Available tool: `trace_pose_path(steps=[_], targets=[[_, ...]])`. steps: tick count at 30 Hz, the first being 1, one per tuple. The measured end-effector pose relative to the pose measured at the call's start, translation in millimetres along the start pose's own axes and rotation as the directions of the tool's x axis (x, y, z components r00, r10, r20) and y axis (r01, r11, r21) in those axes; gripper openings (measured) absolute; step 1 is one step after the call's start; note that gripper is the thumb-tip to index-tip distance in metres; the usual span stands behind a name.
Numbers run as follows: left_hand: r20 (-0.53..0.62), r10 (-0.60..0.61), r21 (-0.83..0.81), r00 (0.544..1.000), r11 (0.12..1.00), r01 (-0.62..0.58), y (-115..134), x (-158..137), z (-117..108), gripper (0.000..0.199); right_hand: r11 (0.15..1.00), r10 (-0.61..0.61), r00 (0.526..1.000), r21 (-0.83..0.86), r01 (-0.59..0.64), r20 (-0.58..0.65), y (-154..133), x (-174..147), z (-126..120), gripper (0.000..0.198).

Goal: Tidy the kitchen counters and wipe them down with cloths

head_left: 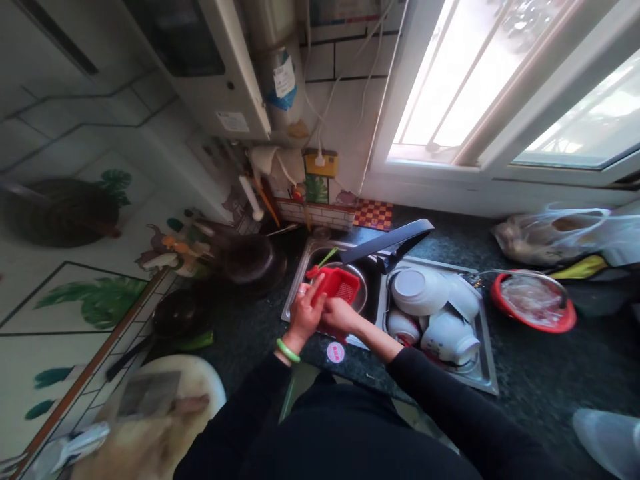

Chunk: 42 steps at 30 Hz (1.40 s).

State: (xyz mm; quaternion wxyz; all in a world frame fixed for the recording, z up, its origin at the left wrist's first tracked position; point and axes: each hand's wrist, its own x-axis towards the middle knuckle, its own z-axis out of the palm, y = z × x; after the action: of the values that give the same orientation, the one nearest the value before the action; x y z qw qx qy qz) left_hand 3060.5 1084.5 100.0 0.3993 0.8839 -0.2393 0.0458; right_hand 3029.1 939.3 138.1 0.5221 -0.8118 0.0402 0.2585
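Note:
A red plastic strainer basket (345, 285) is tilted over a round metal bowl (364, 277) in the left sink basin (300, 283). My left hand (304, 313), with a pale green bangle at the wrist, grips the basket's left side, fingers along its wall. Against its near edge, my right hand (340, 316) is closed, touching the left; what its fingers hold is hidden. Some red shows beneath the right hand, too covered to name. A green stalk (329, 256) sticks up behind the basket. Above the basin reaches a dark faucet (387, 241).
White bowls (420, 290) are stacked in the right basin. Farther right stand a red bowl (565, 320) with plastic film and a plastic bag (535, 240). Leftward are dark pans (247, 259) and a round cutting board (210, 380) with a cleaver (150, 393).

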Motion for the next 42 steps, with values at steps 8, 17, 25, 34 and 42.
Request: trace_pose_path(steps=[8, 17, 25, 34, 42], targets=[[0.041, 0.029, 0.075, 0.999, 0.997, -0.032, 6, 10, -4, 0.058, 0.751, 0.095, 0.995, 0.659, -0.044, -0.042, 17, 7, 11, 0.017], [0.023, -0.129, 0.037, 0.991, 0.991, 0.128, -9, -5, 12, 0.052, 0.61, 0.016, 0.925, 0.737, 0.291, -0.379, 45, 2, -24, 0.048], [0.075, -0.173, 0.099, 0.982, 0.981, 0.165, -11, 7, 13, 0.063, 0.807, -0.342, 0.783, -0.59, -0.038, -0.519, 23, 8, -42, 0.036], [-0.076, -0.157, 0.13, 0.985, 0.978, 0.165, -5, -1, 9, 0.052, 0.839, -0.141, 0.816, -0.505, -0.202, -0.561, 57, 21, -32, 0.043], [-0.169, -0.111, 0.123, 0.979, 0.983, 0.133, -18, 0, 3, 0.057, 0.981, 0.139, 0.873, -0.055, -0.186, -0.468, 70, 22, -41, 0.043]])
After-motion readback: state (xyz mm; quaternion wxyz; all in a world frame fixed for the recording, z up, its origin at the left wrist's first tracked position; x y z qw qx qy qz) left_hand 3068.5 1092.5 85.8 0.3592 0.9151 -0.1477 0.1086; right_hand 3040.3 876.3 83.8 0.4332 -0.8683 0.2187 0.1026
